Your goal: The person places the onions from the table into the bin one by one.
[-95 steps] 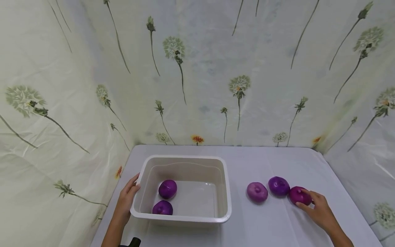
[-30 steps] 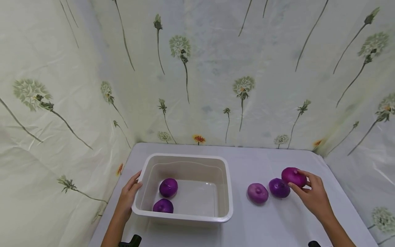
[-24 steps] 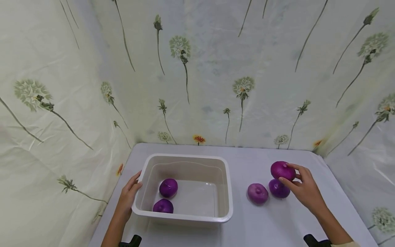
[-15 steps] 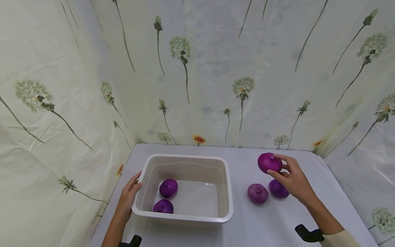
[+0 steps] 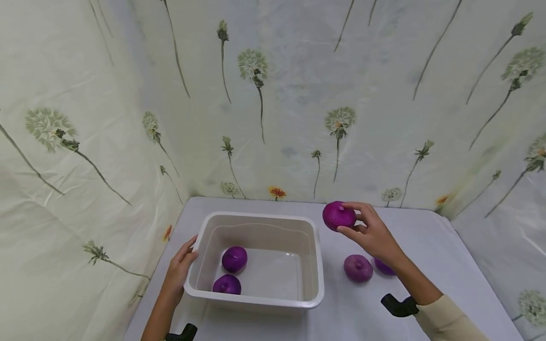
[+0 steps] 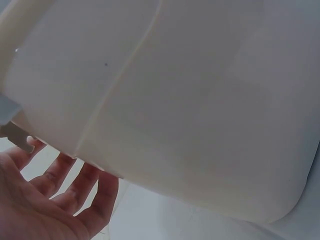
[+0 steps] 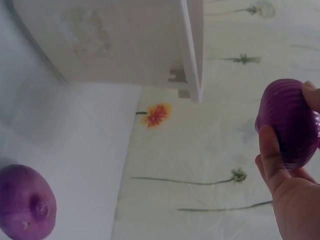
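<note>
A red onion [image 5: 339, 216] is held up in my right hand [image 5: 370, 233], pinched between thumb and fingers just right of the white plastic bin [image 5: 256, 301]. The right wrist view shows the fingers wrapped about this onion [image 7: 287, 122], clear of the table. My left hand [image 5: 179, 271] grips the bin's left side by the rim, its fingers [image 6: 102, 200] hooked at the edge in the left wrist view. Inside the bin, at the left, lie two purple onions, one farther back [image 5: 234, 259] and one nearer [image 5: 227, 284].
To the right of the bin, a paler purple onion [image 5: 358, 268] rests on the white tablecloth [image 5: 332, 312]. Another onion [image 5: 384, 267] beside it is partly hidden by my right wrist. A flower-printed curtain [image 5: 290, 94] surrounds the table at the back and sides.
My right hand took the rightmost onion, lifted it off the table and carried it left over the other two toward the bin. The left hand stays on the bin.
</note>
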Available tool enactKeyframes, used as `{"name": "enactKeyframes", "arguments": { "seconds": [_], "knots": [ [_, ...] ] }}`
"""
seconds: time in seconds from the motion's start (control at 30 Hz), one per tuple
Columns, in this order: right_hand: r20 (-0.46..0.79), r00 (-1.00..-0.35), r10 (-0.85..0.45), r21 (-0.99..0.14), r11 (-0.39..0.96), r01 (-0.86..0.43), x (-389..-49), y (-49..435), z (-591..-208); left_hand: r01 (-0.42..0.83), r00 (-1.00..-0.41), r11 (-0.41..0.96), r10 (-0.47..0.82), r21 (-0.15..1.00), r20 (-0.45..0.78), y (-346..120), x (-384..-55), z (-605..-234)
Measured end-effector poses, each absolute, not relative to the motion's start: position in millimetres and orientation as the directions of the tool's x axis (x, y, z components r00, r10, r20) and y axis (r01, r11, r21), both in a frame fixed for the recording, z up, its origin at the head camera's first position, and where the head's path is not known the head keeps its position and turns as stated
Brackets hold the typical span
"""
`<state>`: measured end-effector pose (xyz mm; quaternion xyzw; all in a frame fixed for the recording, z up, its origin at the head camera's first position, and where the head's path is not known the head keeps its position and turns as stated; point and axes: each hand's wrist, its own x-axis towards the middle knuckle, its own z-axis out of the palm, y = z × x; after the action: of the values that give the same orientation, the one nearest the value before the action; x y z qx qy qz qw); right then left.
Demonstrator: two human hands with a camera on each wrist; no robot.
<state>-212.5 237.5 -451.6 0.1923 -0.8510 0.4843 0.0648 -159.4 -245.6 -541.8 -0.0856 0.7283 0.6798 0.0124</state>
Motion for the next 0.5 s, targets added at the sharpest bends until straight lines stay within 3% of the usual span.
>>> {"name": "enactKeyframes", "arguments": {
  "seconds": [0.5],
  "knots": [
    [0.298, -0.867, -0.398, -0.804, 0.386, -0.453, -226, 186, -440, -0.125, -0.987, 0.067, -0.105, 0.990, -0.118, -247, -160, -545]
  ]
}}
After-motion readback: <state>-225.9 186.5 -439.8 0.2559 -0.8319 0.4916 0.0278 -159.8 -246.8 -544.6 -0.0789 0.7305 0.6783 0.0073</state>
